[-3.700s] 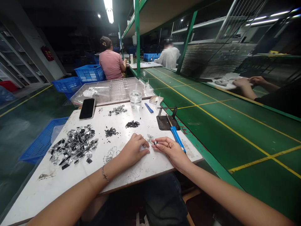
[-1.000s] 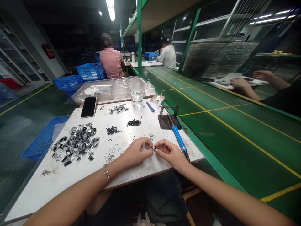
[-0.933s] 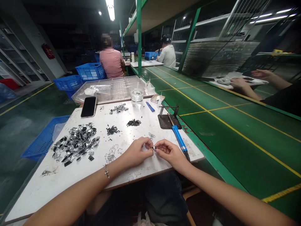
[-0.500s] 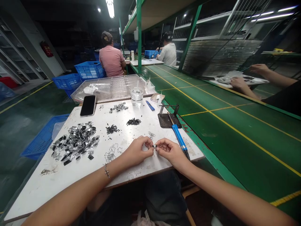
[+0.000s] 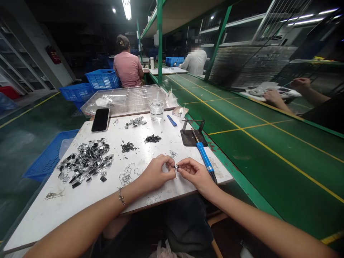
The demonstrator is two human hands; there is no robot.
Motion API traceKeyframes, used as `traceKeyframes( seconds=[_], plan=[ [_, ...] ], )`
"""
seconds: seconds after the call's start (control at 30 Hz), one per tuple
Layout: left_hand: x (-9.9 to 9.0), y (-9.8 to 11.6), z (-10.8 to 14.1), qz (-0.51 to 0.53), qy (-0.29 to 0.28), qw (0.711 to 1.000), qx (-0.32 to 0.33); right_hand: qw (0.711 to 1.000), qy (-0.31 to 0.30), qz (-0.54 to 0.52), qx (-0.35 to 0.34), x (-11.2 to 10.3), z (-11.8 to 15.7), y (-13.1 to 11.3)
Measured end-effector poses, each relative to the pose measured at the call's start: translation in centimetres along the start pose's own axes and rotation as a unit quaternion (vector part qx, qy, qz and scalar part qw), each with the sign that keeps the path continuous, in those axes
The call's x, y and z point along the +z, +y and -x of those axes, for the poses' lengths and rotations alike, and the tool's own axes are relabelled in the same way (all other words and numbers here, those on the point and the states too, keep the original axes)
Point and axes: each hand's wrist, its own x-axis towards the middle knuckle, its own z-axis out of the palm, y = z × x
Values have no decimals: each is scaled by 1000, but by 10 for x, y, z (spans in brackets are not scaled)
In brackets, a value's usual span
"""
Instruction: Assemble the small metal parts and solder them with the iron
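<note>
Between my two hands, just above the white table (image 5: 150,143), is a small black-and-silver part (image 5: 176,167). My left hand (image 5: 159,170) pinches it from the left with thumb and forefinger. My right hand (image 5: 194,172) pinches the same part from the right; its exact shape is too small to make out. Just beyond my fingertips lies a little heap of tiny metal pieces (image 5: 173,154). Thin wire pieces (image 5: 128,175) lie left of my left hand. A blue-handled soldering iron (image 5: 204,157) rests on its stand (image 5: 188,138), right of my right hand.
Farther left is a large pile of black-and-clear pieces (image 5: 88,159). Small black parts (image 5: 152,138), silver parts (image 5: 135,122), a phone (image 5: 100,120), a water cup (image 5: 156,110) and a blue tool (image 5: 172,120) lie beyond. Green belt (image 5: 258,150) runs right; a co-worker's hands (image 5: 274,96) show there.
My hands and the part between them stay nearly in place. At the far right, the co-worker's raised hand has shifted slightly; the person in white has leaned a little to the right.
</note>
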Motion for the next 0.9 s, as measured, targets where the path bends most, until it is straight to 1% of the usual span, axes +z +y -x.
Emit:
traceKeyframes(
  seconds=[0.13,0.23,0.47,0.6,0.9],
  plan=[
    [3,0,1,-21,7,1000,8,1000,4,17,1,2,0,2],
    [3,0,2,-35,1,999,17,1000,1,30,3,2,1,2],
    [-2,-4,6,-58,-13,996,70,998,-11,55,-3,1,2,3],
    [-3,-6,6,-59,-12,996,61,997,-25,69,-2,-1,1,2],
    [-6,-5,4,-42,-34,998,42,995,-39,95,-9,-3,1,3]
  ],
)
